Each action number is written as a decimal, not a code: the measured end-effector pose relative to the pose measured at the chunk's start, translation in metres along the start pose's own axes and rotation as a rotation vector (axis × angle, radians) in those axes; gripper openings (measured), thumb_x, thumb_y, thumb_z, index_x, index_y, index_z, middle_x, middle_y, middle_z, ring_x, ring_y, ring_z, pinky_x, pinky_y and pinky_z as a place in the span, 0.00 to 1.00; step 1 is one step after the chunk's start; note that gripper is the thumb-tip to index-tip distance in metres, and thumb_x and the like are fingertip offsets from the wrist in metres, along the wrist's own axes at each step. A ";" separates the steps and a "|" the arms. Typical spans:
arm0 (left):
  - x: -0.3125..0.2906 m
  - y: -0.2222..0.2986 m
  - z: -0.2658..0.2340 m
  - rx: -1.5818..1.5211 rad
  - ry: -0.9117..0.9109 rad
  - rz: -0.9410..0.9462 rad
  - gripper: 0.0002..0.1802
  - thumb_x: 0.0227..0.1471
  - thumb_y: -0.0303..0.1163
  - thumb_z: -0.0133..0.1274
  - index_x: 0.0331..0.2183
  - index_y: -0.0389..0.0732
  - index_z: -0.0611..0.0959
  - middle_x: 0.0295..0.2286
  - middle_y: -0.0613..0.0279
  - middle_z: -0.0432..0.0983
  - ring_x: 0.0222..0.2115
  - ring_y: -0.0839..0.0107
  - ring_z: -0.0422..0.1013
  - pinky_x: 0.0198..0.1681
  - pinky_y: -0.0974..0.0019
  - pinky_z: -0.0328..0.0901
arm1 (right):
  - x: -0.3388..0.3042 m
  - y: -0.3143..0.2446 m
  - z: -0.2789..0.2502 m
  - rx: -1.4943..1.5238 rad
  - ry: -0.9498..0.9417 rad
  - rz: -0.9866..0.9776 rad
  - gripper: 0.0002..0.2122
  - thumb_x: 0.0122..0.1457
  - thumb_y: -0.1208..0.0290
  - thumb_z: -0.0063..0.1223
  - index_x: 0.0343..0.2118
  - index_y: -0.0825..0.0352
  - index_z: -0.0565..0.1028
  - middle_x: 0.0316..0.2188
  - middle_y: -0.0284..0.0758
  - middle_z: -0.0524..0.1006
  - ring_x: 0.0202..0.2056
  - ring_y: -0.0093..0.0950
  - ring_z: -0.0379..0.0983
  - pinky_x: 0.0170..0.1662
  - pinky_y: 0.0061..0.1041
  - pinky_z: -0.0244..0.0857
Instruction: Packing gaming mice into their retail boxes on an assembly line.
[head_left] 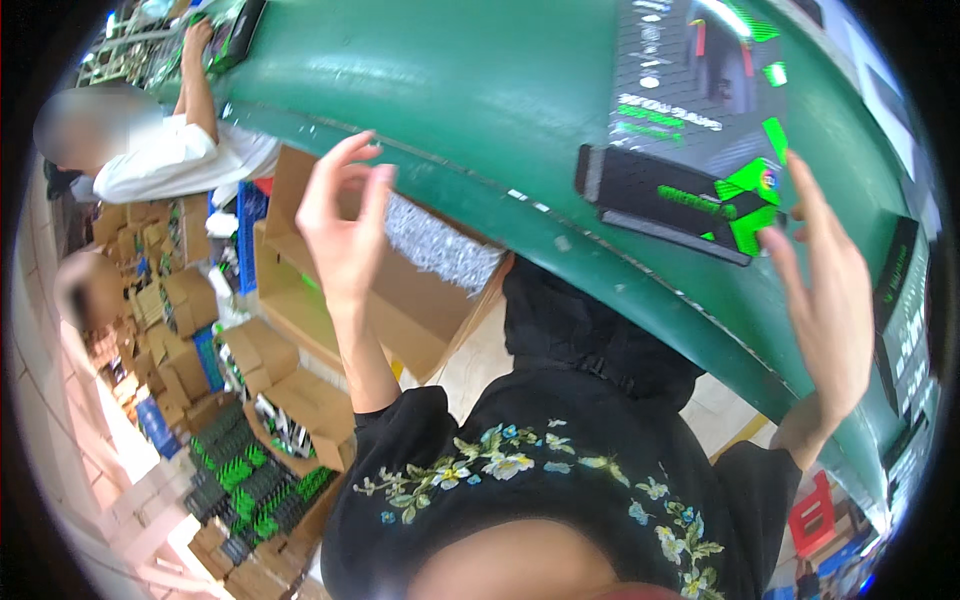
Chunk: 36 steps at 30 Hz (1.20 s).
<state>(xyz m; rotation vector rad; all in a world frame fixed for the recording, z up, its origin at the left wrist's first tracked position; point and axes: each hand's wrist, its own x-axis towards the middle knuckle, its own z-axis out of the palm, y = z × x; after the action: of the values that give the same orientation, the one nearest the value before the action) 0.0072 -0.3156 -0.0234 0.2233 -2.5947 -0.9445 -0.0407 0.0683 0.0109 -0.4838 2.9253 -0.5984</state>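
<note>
A flat black and green printed carton [690,130] lies on the green table, its near end flap [660,200] towards me. My right hand [830,285] is at the carton's right edge, fingers and thumb spread apart. Its thumb tip overlaps the near right corner; whether it presses on the carton I cannot tell. My left hand [340,225] is raised in the air left of the carton, near the table's edge, with curved fingers apart from the thumb and nothing held.
Below my left hand stands an open cardboard box [420,300] with grey shredded filling. More black cartons [905,320] lie at the table's right end. A person in white [170,160] works at the far left. Stacked boxes [240,470] cover the floor at left; a red stool [812,515] stands lower right.
</note>
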 end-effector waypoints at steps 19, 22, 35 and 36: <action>0.057 0.072 0.053 -1.208 -0.430 0.293 0.26 0.49 0.31 0.62 0.48 0.29 0.73 0.44 0.55 0.73 0.47 0.69 0.69 0.51 0.64 0.64 | 0.009 0.013 -0.051 1.212 -0.004 -0.183 0.20 0.60 0.66 0.51 0.50 0.77 0.70 0.27 0.36 0.75 0.25 0.22 0.70 0.28 0.21 0.65; 0.049 0.083 0.062 -1.383 -0.406 0.222 0.30 0.52 0.34 0.60 0.52 0.31 0.69 0.48 0.54 0.71 0.48 0.67 0.69 0.52 0.64 0.63 | 0.017 0.023 -0.040 1.271 -0.011 -0.138 0.22 0.54 0.72 0.60 0.51 0.76 0.71 0.29 0.34 0.71 0.26 0.17 0.63 0.30 0.17 0.58; 0.068 0.079 0.091 -1.511 -0.563 0.262 0.20 0.54 0.26 0.51 0.48 0.58 0.76 0.50 0.47 0.63 0.57 0.48 0.56 0.61 0.43 0.52 | 0.048 0.022 0.009 1.714 -0.067 -0.474 0.25 0.53 0.70 0.52 0.55 0.73 0.69 0.56 0.46 0.68 0.57 0.35 0.65 0.61 0.33 0.55; 0.064 0.082 0.093 -1.607 -0.546 0.257 0.15 0.54 0.24 0.48 0.44 0.46 0.76 0.49 0.42 0.66 0.56 0.48 0.58 0.60 0.47 0.51 | 0.048 0.025 0.009 1.669 -0.053 -0.508 0.25 0.52 0.70 0.53 0.54 0.72 0.70 0.56 0.47 0.68 0.57 0.36 0.65 0.61 0.34 0.55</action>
<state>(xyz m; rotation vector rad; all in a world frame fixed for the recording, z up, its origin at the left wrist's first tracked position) -0.0906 -0.2154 -0.0179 -0.8329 -1.3181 -2.7435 -0.0916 0.0704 -0.0097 -0.8111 1.2729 -2.4464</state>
